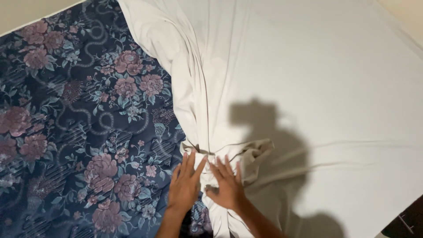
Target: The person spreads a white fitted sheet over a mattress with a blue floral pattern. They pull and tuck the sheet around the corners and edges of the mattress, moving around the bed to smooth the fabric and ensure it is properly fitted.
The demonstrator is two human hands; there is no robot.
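Fingers (190, 165) of both hands splayed flat, apparently pressing the bunched white sheet (246, 156); its gathered fold runs away upward across the floral mattress (79, 132).

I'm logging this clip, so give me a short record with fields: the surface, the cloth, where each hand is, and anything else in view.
surface: mattress, dark blue with pink flowers
cloth: pale sheet, spread over the right part, its edge bunched into folds near the middle
left hand: flat, fingers spread, on the mattress at the sheet's bunched edge
right hand: flat, fingers spread, pressing on the bunched sheet
grip: neither hand closed on anything
other: shadow of the person on the sheet
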